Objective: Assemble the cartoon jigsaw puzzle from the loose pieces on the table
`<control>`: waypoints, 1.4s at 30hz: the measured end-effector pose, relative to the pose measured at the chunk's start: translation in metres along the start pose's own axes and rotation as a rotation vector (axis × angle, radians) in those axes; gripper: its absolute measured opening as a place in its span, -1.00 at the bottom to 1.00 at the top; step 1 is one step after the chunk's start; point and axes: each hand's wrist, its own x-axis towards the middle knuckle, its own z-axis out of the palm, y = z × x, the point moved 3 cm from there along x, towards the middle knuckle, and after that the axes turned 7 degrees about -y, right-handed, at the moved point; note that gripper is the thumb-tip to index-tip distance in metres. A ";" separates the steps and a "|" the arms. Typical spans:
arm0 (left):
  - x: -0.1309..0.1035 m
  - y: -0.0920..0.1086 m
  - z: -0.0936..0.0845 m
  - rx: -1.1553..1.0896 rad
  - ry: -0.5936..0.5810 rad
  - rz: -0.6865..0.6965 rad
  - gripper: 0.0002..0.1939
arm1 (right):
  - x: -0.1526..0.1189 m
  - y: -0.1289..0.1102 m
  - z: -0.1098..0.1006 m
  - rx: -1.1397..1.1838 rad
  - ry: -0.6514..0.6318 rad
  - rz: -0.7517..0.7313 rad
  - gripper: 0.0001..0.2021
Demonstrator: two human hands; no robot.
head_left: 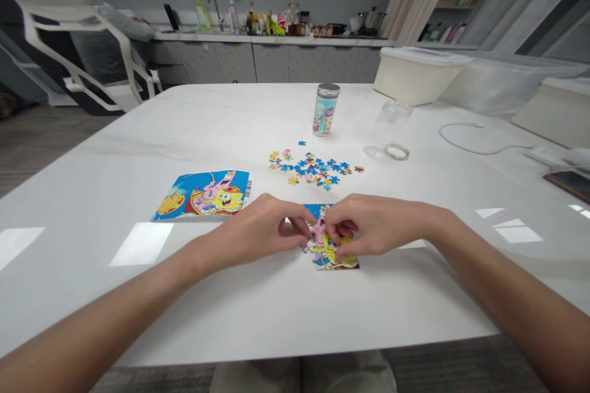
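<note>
A partly joined jigsaw puzzle (pixel 338 262), with a pink and a yellow cartoon figure, lies flat on the white table in front of me. My left hand (pixel 271 227) pinches its left edge between thumb and fingertips. Curled over the right side, my right hand (pixel 369 224) has its thumb and fingers closed on the puzzle and covers part of it. Just beyond are loose jigsaw pieces (pixel 318 169) in a scattered pile, mostly blue. To the left lies a printed picture sheet (pixel 209 193) showing the same cartoon figures.
Behind the pile stands a cartoon-printed can (pixel 325 110) with a metallic lid. Right of it are a clear jar (pixel 391 126) and a ring-shaped lid (pixel 397 151). Storage boxes (pixel 417 77), a cable (pixel 470 146) and a phone (pixel 571 183) line the right side. A person sits far left.
</note>
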 end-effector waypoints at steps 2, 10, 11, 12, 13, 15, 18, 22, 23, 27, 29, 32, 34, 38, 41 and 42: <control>-0.002 0.005 -0.003 0.144 -0.034 0.074 -0.83 | 0.000 -0.001 0.000 0.000 -0.001 -0.005 -0.91; -0.002 0.001 0.003 0.339 -0.087 0.095 -0.88 | 0.000 0.001 0.001 -0.013 -0.005 -0.012 -0.91; -0.002 0.001 0.004 0.339 -0.090 0.100 -0.87 | 0.000 0.001 0.001 -0.015 -0.004 -0.011 -0.90; -0.001 0.001 0.004 0.339 -0.090 0.107 -0.87 | 0.000 0.001 0.001 -0.017 -0.002 -0.010 -0.90; -0.001 0.001 0.004 0.340 -0.091 0.113 -0.87 | 0.000 0.001 0.001 -0.020 -0.001 -0.010 -0.90; -0.001 0.003 0.004 0.348 -0.087 0.124 -0.88 | 0.000 0.001 0.000 -0.025 0.002 -0.014 -0.90; -0.001 0.005 0.004 0.369 -0.076 0.154 -0.88 | 0.000 -0.001 0.000 -0.026 -0.001 -0.013 -0.91; -0.002 0.007 0.005 0.379 -0.086 0.231 -0.85 | 0.000 -0.002 0.000 -0.026 -0.006 -0.003 -0.91; -0.002 0.008 0.006 0.375 -0.088 0.246 -0.84 | 0.000 -0.002 0.000 -0.026 -0.006 -0.002 -0.91; -0.002 0.010 0.006 0.375 -0.083 0.284 -0.84 | 0.001 -0.001 0.000 -0.026 -0.013 -0.002 -0.91; -0.002 0.011 0.006 0.382 -0.079 0.296 -0.85 | 0.001 0.000 0.000 -0.025 -0.017 -0.005 -0.90; -0.002 0.013 0.005 0.397 -0.072 0.309 -0.84 | 0.001 -0.001 0.000 -0.024 -0.020 -0.005 -0.90; -0.002 0.013 0.005 0.409 -0.069 0.314 -0.84 | 0.001 -0.001 0.000 -0.025 -0.019 -0.001 -0.90; -0.003 0.011 0.006 0.435 -0.076 0.319 -0.83 | 0.001 -0.002 0.000 -0.023 -0.016 0.003 -0.91; -0.004 0.012 0.006 0.490 -0.083 0.318 -0.82 | 0.001 -0.002 0.000 -0.019 -0.017 0.002 -0.91; -0.004 0.012 0.006 0.513 -0.086 0.319 -0.83 | 0.001 -0.002 0.000 -0.019 -0.016 0.001 -0.91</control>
